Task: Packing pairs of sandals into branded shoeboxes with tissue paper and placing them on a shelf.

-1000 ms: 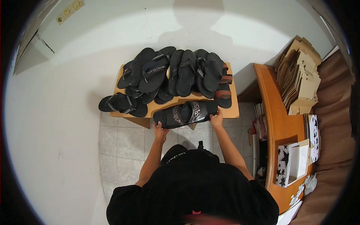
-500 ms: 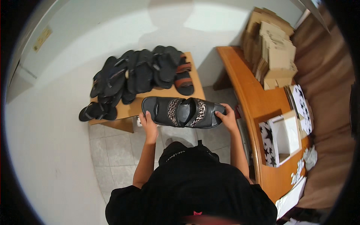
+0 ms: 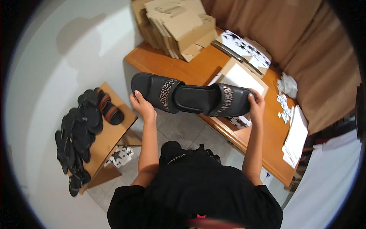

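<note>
Sandals [image 3: 196, 100] are hanging in the air near the wooden surface [image 3: 162, 66], the left hand's grip [image 3: 145, 108] pinching one end and the right hand's grip [image 3: 257, 108] pinching the other, but they could be sliding apart if either is loosening.

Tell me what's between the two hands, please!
In the head view, a pair of black sandals stretches from the left hand across to the right hand.
</note>
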The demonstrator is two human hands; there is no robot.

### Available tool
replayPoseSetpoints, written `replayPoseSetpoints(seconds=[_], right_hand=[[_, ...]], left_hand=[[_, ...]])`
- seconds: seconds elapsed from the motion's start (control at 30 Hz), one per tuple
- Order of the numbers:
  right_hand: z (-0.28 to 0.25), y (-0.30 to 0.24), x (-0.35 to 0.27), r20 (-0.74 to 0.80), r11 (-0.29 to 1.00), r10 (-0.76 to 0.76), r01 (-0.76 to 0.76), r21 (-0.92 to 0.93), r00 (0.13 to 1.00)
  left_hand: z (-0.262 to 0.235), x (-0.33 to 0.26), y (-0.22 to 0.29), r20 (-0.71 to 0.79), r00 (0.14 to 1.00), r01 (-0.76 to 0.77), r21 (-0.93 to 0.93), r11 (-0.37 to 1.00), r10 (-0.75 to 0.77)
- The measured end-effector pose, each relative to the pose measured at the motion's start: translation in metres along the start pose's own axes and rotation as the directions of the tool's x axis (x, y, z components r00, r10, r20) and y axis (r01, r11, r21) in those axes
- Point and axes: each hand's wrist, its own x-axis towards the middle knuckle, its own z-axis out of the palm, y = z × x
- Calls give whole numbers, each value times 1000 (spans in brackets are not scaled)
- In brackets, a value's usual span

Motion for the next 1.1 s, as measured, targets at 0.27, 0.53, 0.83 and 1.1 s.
replayPoseSetpoints(seconds=[0.27, 0.53, 0.83, 1.1], right_hand=[[-100, -11, 1, -381, 964, -179, 83, -254, 907], [-81, 44, 11, -563, 905, -140, -125, -406, 815], [-59, 84, 14, -620, 916, 66, -294, -273, 782], [-47, 91, 15, -622, 856, 146, -413, -310, 769]], left_hand=[[104, 30, -12, 426, 897, -40, -182, 982, 116], [190, 40, -32, 861, 505, 148, -15, 989, -63], [225, 31, -56, 910, 294, 287, 207, 935, -292], [237, 32, -86, 923, 215, 277, 255, 927, -318]])
